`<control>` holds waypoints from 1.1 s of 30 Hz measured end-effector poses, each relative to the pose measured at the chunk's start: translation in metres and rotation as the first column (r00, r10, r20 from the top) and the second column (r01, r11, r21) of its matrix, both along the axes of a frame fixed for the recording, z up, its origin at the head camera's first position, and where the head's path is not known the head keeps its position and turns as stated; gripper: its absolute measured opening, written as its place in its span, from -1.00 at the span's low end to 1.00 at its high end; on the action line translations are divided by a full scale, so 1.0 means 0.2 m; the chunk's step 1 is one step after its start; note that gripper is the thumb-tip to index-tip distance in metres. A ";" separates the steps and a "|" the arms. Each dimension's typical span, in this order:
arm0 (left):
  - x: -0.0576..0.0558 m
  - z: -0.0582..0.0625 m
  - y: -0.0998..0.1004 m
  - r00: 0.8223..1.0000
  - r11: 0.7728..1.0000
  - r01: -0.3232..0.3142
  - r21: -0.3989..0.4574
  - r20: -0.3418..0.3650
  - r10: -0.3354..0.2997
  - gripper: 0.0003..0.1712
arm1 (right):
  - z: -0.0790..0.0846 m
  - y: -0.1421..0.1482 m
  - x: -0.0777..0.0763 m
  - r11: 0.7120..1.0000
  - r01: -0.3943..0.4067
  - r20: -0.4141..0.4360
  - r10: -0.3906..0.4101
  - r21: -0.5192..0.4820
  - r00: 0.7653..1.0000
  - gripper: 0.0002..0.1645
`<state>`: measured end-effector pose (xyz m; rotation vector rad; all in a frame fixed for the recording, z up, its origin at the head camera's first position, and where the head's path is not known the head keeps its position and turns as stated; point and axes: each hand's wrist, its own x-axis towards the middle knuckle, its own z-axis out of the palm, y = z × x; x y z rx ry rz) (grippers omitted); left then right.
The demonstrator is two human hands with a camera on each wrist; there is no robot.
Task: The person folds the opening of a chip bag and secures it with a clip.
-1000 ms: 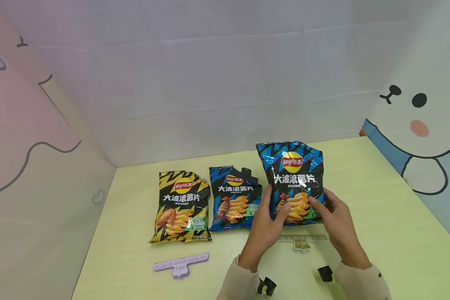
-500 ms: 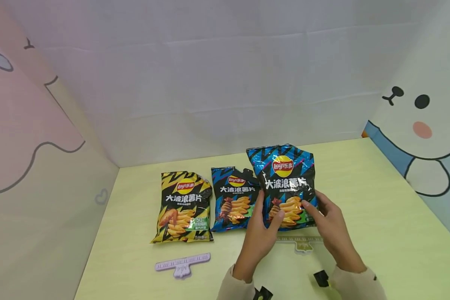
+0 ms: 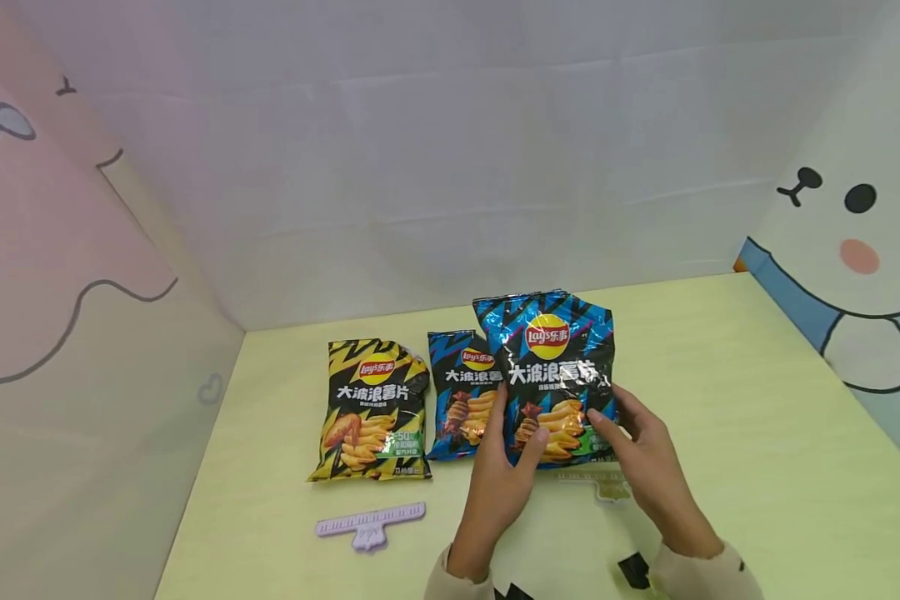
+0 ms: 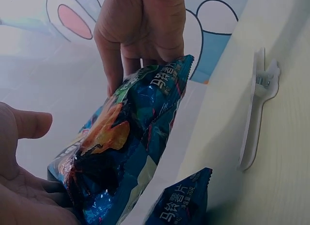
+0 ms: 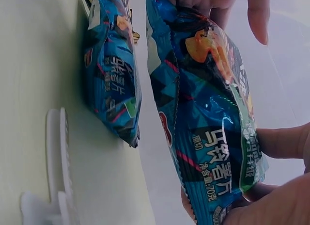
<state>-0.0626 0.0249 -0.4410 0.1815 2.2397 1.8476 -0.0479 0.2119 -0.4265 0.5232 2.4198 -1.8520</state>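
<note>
Both hands hold a blue-and-black Lay's chip bag [image 3: 551, 375] upright by its lower sides, raised off the table. My left hand [image 3: 498, 487] grips the left edge, fingers behind the bag; in the left wrist view its thumb [image 4: 36, 124] stands apart from the front. At the lower right corner, my right hand [image 3: 645, 454] pinches the bag, thumb in front and fingers behind. Partly hidden behind it, a second blue chip bag [image 3: 453, 408] lies on the table. Left of that lies a yellow-and-black chip bag [image 3: 367, 417].
A purple bag clip [image 3: 371, 527] lies in front of the yellow bag. Below the held bag is a pale greenish clip [image 3: 611, 489], partly covered. White cloth [image 3: 450, 167] hangs behind the table [image 3: 255, 483], with cartoon-printed panels at both sides.
Both hands have moved the held chip bag left and slightly down, so it now covers the right part of the second blue bag. The bags and clips on the table stay put.
</note>
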 end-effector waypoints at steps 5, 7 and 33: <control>0.00 0.01 -0.03 1.000 1.000 -0.002 -0.001 0.010 0.002 -0.13 | 0.00 -0.02 0.00 1.000 -0.014 -0.009 0.014 0.001 1.000 -0.18; 0.00 0.02 -0.04 1.000 1.000 0.000 -0.003 0.015 0.000 -0.13 | 0.00 -0.03 0.00 1.000 -0.013 -0.016 0.013 -0.006 1.000 -0.19; 0.10 0.01 -0.20 0.993 0.994 -0.083 -0.066 0.075 0.088 -0.09 | -0.01 -0.17 0.04 0.993 -0.053 -0.044 0.048 -0.107 0.998 -0.24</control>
